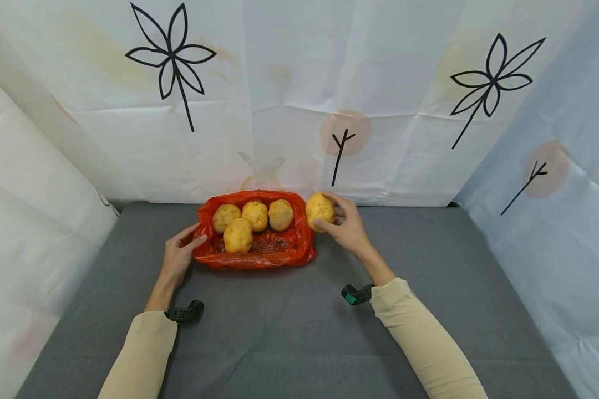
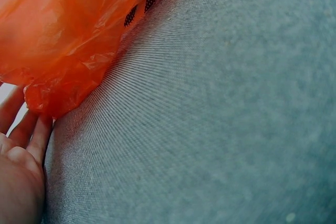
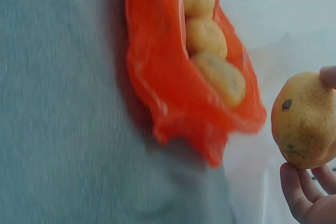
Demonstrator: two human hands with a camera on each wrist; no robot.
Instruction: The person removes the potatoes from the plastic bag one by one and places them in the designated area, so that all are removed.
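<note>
A red plastic bag [image 1: 259, 259] lies on the table with its mouth spread wide. Several yellow potatoes [image 1: 238, 235] sit inside it, mostly toward the back and left. At the bag's left end, my left hand [image 1: 178, 252] holds the rim, thumb on the near side and fingers around the outer side. My right hand [image 1: 350, 228] grips another potato [image 1: 320, 211] just off the bag's right end, above the table. In the right wrist view, this potato [image 3: 304, 121] shows a dark spot and is held between thumb and fingertips.
A grey cloth [image 1: 279, 332] covers the table. White curtains [image 1: 289, 66] with printed flowers and small trees hang behind the table and along both sides. Each wrist carries a dark strapped device [image 1: 358, 294].
</note>
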